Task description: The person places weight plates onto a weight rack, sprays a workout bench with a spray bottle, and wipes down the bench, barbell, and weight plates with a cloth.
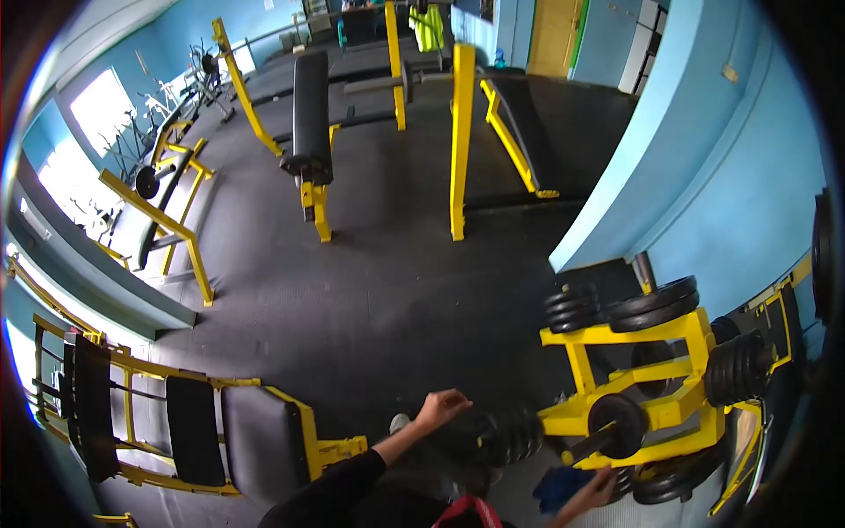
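Observation:
My left hand [443, 408] is stretched forward with its fingers loosely bent and apart, and nothing shows in it. It is just up and left of a stack of black weight plates [512, 436] on the near peg of a yellow plate rack [678, 414]. Low in the view, my right hand [598, 491] has its fingers closed at the edge of a dark blue cloth [560, 486]. That hand is beside the rack's lower plates [673, 475], and its palm side is partly hidden. Another plate [617, 425] sits on the rack's middle peg.
A yellow-framed bench with black pads [260, 431] stands at the left. Ahead are an upright bench [312, 114] and a barbell rack post [461, 141]. A blue wall pillar [634, 167] rises at the right. Black rubber flooring [378, 290] lies between.

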Demonstrator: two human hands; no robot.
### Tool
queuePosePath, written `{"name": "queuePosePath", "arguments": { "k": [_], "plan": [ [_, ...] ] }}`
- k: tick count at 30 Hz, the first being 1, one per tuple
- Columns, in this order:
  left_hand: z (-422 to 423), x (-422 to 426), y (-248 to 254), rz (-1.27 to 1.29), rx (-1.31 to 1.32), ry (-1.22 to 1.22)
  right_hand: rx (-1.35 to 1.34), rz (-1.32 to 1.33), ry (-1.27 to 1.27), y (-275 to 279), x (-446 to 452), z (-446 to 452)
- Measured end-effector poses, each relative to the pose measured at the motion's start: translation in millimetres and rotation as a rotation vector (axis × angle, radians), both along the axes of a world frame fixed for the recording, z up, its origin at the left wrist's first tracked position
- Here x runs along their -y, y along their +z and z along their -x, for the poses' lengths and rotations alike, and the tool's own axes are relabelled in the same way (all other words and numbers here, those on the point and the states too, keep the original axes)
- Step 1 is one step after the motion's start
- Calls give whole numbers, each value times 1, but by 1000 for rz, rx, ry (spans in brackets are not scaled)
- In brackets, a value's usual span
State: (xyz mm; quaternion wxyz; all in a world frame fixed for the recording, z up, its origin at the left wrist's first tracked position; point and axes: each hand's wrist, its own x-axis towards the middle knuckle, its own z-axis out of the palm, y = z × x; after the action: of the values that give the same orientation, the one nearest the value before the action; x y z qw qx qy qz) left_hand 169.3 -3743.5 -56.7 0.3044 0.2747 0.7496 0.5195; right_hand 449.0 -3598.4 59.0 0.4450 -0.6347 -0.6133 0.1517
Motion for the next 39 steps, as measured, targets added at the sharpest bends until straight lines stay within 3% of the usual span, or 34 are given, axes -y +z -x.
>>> {"name": "queuePosePath", "arguments": {
  "k": [2, 3, 4, 6, 7, 8, 11, 13, 15, 17, 18, 20, 23, 24, 25, 26, 27, 28, 30, 31, 32, 34, 36, 38, 39],
  "plan": [
    [33, 36, 42, 29, 108, -114, -120, 180, 298, 29, 21, 65],
    [42, 51, 74, -102, 23, -180, -276, 190, 304, 39, 38, 114],
    [51, 64, 103, -235, -66, -250, -317, 236, 496, 46, 49, 149],
    [70, 82, 142, -223, -159, -248, -494, 337, 799, 63, 73, 223],
    [80, 84, 159, -370, -365, -146, -540, 378, 891, 74, 86, 254],
    [93, 93, 159, -371, -375, -145, -581, 411, 964, 84, 99, 281],
    [121, 116, 161, -246, -468, 258, -799, 542, 1048, 92, 120, 346],
    [149, 129, 180, -149, -615, 358, -911, 645, 1044, 72, 121, 386],
    [177, 139, 204, 3, -723, 417, -1291, 1360, 1133, 33, 122, 427],
    [214, 141, 212, 175, -818, 476, -1237, 1801, 1238, -11, 133, 460],
    [233, 142, 219, 301, -819, 468, -1237, 1808, 1257, -21, 141, 472],
    [283, 141, 209, 324, -847, 481, -1023, 2074, 1087, -39, 158, 499],
    [358, 130, 204, 408, -861, 425, -920, 1908, 1221, -57, 156, 547],
    [388, 122, 200, 402, -881, 437, -768, 1761, 1388, -64, 141, 572],
    [419, 112, 194, 361, -776, 406, -621, 1589, 1537, -68, 122, 599],
    [451, 98, 190, 317, -674, 363, -640, 1558, 1557, -68, 100, 628],
    [486, 81, 193, 418, -517, 314, -452, 1501, 1438, -65, 75, 661],
    [522, 57, 191, 397, -554, 300, -561, 1391, 1425, -64, 53, 687],
    [589, 15, 176, 370, -328, 254, -757, 1155, 1402, -61, 8, 742],
    [618, -9, 164, 178, -302, 249, -889, 1243, 1308, -45, -17, 764],
    [640, -35, 167, 167, -300, 221, -1006, 1311, 1222, -33, -46, 782],
    [676, -80, 177, -121, -269, 244, -1088, 1166, 1165, -42, -95, 819],
    [717, -111, 180, -242, -479, 275, -1206, 1011, 1196, -21, -132, 858],
    [757, -125, 205, -154, -623, 328, -1125, 791, 1214, 0, -160, 897],
    [778, -130, 214, -207, -554, 356, -1116, 794, 1205, 4, -171, 915]
  ]
}}
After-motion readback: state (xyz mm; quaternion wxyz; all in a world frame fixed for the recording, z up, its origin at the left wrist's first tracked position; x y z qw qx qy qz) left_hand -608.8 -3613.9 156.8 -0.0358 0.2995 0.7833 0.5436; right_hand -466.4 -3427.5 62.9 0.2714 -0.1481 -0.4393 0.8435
